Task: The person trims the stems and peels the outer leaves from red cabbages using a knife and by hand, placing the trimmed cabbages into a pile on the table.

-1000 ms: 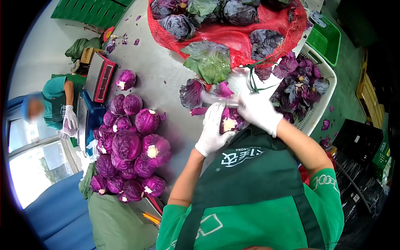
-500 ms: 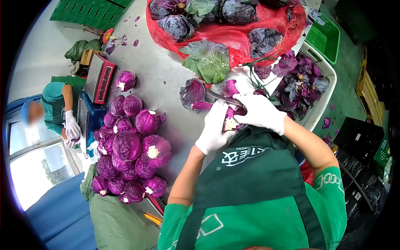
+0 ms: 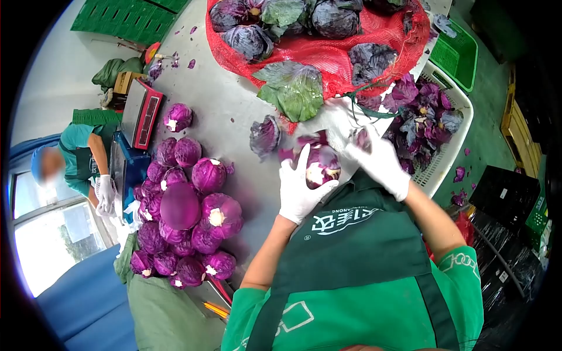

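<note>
My left hand (image 3: 301, 188), in a white glove, grips a red cabbage (image 3: 323, 165) whose pale cut stem end faces me. My right hand (image 3: 379, 164), also gloved and smeared by motion, is apart from the cabbage on its right. At its fingers is a purple cabbage leaf (image 3: 362, 140); the knife is not distinguishable now. A loose outer leaf (image 3: 265, 137) lies on the metal table left of the cabbage. Beyond it a large green leaf (image 3: 291, 89) rests against the red mesh bag (image 3: 234, 57).
Trimmed red cabbages (image 3: 180, 206) are piled at the left, near a red scale (image 3: 142, 112). A white crate (image 3: 462, 126) of discarded leaves stands at the right, by a green crate (image 3: 468, 61). A co-worker (image 3: 82, 149) stands at the far left.
My right hand has moved right, away from the cabbage, with a leaf at its fingers. The cabbage's round side shows more now. The loose leaf beside it has shifted slightly.
</note>
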Available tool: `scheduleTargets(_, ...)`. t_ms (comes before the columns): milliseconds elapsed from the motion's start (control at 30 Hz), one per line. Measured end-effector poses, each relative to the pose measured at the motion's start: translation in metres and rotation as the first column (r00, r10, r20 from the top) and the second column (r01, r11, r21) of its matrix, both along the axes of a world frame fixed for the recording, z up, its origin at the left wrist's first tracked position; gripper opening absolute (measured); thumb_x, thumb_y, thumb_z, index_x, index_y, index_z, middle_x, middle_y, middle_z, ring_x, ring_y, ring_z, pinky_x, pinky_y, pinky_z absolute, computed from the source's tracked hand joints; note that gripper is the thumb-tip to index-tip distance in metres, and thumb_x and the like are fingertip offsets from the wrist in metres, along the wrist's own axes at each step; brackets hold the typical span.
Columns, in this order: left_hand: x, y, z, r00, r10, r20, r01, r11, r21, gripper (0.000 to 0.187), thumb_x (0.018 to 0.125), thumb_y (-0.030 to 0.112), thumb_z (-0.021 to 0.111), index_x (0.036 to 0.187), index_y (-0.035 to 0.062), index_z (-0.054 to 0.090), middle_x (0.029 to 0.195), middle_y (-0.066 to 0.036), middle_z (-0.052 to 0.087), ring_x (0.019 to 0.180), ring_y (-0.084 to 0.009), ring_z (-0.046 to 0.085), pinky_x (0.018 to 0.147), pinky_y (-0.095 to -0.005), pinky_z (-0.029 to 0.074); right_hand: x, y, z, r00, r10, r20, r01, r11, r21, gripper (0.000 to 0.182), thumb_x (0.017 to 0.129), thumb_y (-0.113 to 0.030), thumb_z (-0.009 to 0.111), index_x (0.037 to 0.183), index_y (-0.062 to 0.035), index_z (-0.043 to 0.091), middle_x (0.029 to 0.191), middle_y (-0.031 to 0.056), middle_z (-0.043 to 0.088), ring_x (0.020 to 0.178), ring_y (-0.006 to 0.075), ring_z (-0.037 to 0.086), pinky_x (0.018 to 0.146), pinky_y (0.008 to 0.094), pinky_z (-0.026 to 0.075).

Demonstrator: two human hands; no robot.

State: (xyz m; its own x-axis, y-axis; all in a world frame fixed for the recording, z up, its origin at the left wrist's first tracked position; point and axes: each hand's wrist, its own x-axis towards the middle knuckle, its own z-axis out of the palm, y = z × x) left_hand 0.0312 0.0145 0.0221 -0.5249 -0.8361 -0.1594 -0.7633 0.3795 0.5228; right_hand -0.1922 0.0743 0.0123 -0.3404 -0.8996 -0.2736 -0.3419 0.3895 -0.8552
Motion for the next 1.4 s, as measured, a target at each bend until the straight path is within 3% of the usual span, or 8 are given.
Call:
scheduleTargets(300,0.000,0.000,-0.034,0.948,-0.062,-0.312,0.034,0.995,-0.095,0.114,0.059,0.054,0.090,0.142,-0.0026,0.036,0.143,-0.028,0.034,0.139,-0.0483,0.029,0.115,-0.0529,0.027,0.034,0.008,-0.028,0.963,0.079,-0.258,-0.179,0.903,-0.392,0.048,0.101,-0.030,0.052,0.142,-0.0045,0.051,0.116,0.0213,0.067,0.097,0.0377,0.066,0.088,0.0445,0.051)
scheduleTargets(367,-0.007,0.003,-0.034,0.946,0.030,-0.323,-0.025,0.999,0.019,0.115,0.059,0.049,0.091,0.143,-0.0027,0.034,0.146,-0.029,0.032,0.140,-0.0460,0.030,0.117,-0.0517,0.026,0.034,0.017,-0.005,0.961,0.274,-0.040,-0.273,0.962,0.028,0.051,0.102,-0.030,0.049,0.147,-0.0053,0.045,0.107,0.0182,0.070,0.082,0.0375,0.069,0.076,0.0444,0.054)
scheduleTargets(567,-0.004,0.006,-0.034,0.951,-0.009,-0.310,0.014,1.000,0.016,0.113,0.062,0.050,0.090,0.145,-0.0028,0.033,0.148,-0.028,0.032,0.139,-0.0433,0.032,0.116,-0.0496,0.029,0.033,0.019,-0.023,0.872,0.416,-0.259,-0.435,0.900,-0.016,0.043,0.104,-0.026,0.043,0.140,-0.0031,0.053,0.109,0.0167,0.070,0.085,0.0329,0.069,0.074,0.0421,0.055)
scheduleTargets(633,-0.001,0.006,-0.032,0.953,-0.047,-0.298,0.049,0.999,-0.002,0.113,0.063,0.044,0.091,0.147,-0.0002,0.029,0.141,-0.023,0.036,0.134,-0.0383,0.038,0.115,-0.0452,0.032,0.024,0.014,-0.056,0.988,0.136,-0.078,-0.149,0.972,-0.181,0.038,0.104,-0.022,0.044,0.133,-0.0019,0.058,0.111,0.0188,0.069,0.096,0.0358,0.066,0.082,0.0441,0.052)
scheduleTargets(700,0.000,0.005,-0.033,0.951,-0.042,-0.305,0.036,0.999,-0.026,0.111,0.063,0.042,0.092,0.145,-0.0003,0.031,0.140,-0.022,0.036,0.132,-0.0376,0.040,0.114,-0.0447,0.033,0.016,0.023,-0.084,0.873,0.240,-0.424,-0.321,0.938,-0.131,0.040,0.104,-0.024,0.045,0.136,-0.0037,0.055,0.110,0.0229,0.066,0.096,0.0384,0.064,0.082,0.0450,0.052)
scheduleTargets(733,-0.002,0.006,-0.032,0.953,-0.013,-0.302,0.010,1.000,-0.012,0.110,0.063,0.040,0.092,0.145,-0.0003,0.031,0.140,-0.022,0.037,0.132,-0.0372,0.040,0.114,-0.0444,0.033,0.023,0.016,-0.046,0.990,0.142,-0.004,-0.140,0.966,-0.218,0.044,0.103,-0.026,0.045,0.142,-0.0055,0.050,0.106,0.0268,0.064,0.095,0.0389,0.063,0.079,0.0463,0.052)
scheduleTargets(1033,-0.007,0.008,-0.039,0.938,0.044,-0.345,-0.026,0.998,0.058,0.105,0.066,0.024,0.091,0.146,-0.0007,0.028,0.138,-0.017,0.035,0.129,-0.0302,0.041,0.111,-0.0415,0.036,0.038,0.021,-0.049,0.929,0.345,-0.131,-0.365,0.913,-0.183,0.062,0.104,-0.034,0.044,0.157,-0.0098,0.023,0.087,0.0237,0.068,0.068,0.0428,0.065,0.065,0.0494,0.051)
scheduleTargets(1400,-0.001,0.006,-0.036,0.941,-0.002,-0.337,0.008,1.000,0.015,0.112,0.061,0.037,0.093,0.146,0.0001,0.029,0.139,-0.020,0.036,0.132,-0.0351,0.040,0.113,-0.0431,0.034,-0.017,0.008,-0.078,0.999,0.014,0.038,-0.009,0.994,-0.113,0.043,0.105,-0.026,0.044,0.137,-0.0003,0.053,0.101,0.0213,0.068,0.087,0.0319,0.068,0.078,0.0379,0.056)
